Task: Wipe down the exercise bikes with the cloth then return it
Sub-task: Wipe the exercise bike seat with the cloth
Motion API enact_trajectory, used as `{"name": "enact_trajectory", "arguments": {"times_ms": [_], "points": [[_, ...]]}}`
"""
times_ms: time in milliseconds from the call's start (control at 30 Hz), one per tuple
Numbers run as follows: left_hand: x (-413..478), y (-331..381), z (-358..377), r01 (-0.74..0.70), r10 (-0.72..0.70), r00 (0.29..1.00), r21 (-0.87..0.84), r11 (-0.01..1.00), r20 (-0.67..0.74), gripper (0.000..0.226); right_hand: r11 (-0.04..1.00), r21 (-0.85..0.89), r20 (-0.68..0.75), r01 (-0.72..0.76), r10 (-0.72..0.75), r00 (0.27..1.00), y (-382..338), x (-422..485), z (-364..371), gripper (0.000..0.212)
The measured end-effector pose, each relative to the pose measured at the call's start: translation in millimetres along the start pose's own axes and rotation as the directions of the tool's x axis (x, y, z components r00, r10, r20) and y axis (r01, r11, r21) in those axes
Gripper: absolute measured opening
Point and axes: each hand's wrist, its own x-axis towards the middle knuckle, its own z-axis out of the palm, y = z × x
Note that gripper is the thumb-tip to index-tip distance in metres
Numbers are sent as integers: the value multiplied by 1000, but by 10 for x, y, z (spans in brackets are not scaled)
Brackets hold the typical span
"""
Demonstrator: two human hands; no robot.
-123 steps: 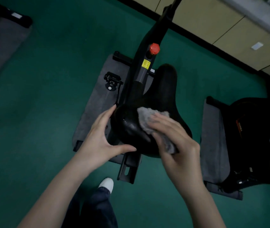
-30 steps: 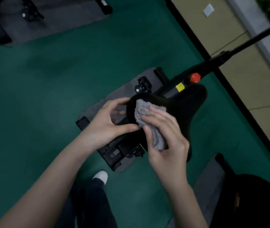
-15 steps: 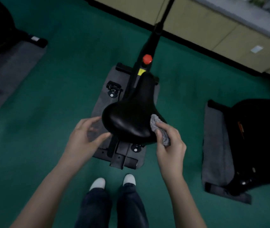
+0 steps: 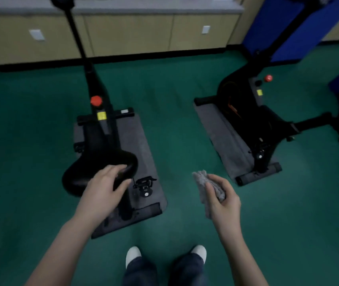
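Observation:
A black exercise bike with a red knob stands on a grey mat at the left; its black saddle points toward me. My left hand rests on the saddle's right rear edge, fingers spread over it. My right hand is in the air to the right of that bike, closed around a crumpled grey cloth, apart from any bike. A second black exercise bike stands on its own mat at the right.
Green carpet lies between the two grey mats. Beige cabinets run along the far wall, with blue panels at the right. My white shoes are at the bottom middle. A dark object sits at the far right edge.
My right hand has lifted the cloth off the saddle and swung right, into the gap between the bikes. My left hand has shifted onto the saddle's right rear. The view has tilted up and right.

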Motion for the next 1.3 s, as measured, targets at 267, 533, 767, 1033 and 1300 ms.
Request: {"name": "enact_trajectory", "arguments": {"times_ms": [267,533,767,1033,1300], "points": [[260,1563,953,-309,263,930,161,937,256,48,984,117,-284,-137,165,945,384,181,-1495,12],[234,3144,2046,-528,433,824,218,821,366,50,980,143,-424,-137,186,886,706,534,-2999,10],[175,4066,2759,-652,497,732,269,709,466,54,962,219,-527,-161,256,811,1067,577,-4006,9],[447,4854,3446,-750,538,627,249,613,564,53,924,340,-613,-177,360,703,1385,775,-4762,11],[1158,5834,4342,-760,541,595,197,619,594,53,947,253,-627,-198,316,712,1542,1839,-5583,9]]}}
